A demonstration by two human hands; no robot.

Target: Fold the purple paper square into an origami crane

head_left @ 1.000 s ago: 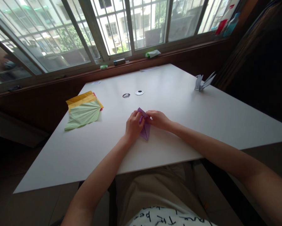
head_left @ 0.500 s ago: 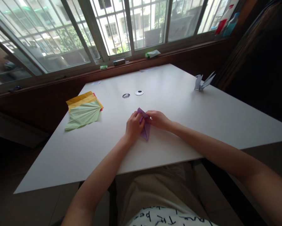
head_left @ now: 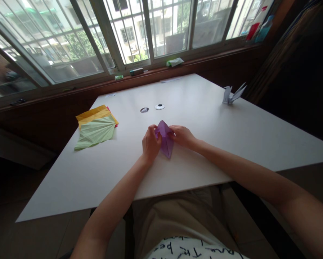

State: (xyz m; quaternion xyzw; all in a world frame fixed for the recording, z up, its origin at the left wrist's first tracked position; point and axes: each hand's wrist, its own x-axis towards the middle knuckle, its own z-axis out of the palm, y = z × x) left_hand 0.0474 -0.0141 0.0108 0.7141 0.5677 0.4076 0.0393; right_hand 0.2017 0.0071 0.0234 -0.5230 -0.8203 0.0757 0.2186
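From where I stand, both bare hands are narrowed around one thing: the left hand [head_left: 151,144] grips the left side of a kite-shaped, folded purple paper [head_left: 166,146], its fingers curled in and its thumb towards the middle, while the right hand [head_left: 183,136] pinches the upper right edge. The paper is at the near middle of a smooth white table [head_left: 118,180], one sharp corner pointing back at the person and a crease running up from it. I can't tell how many layers those fingertips cover.

For a neat fold, I'd steady one side with the left, match edges and corners along the crease before pressing, then run a fingertip firmly down from the tip; thin paper probably wrinkles if tugged.

Left of the purple paper, and well apart, a pleated pale-green paper sheet [head_left: 96,133] overlaps a creased yellow-orange paper sheet [head_left: 93,114]. Beyond the purple paper are a dark-patterned round disc [head_left: 144,110] and a white round disc with a black spot [head_left: 159,107]. Far to its right stands a grey folded-paper figure with pointed wings [head_left: 230,96].

As for writing, the white cloth [head_left: 188,250] nearer the person than the purple paper carries black handwritten-style letters; "be" seems readable, the rest is cut off or warped. I can make out no brand anywhere.
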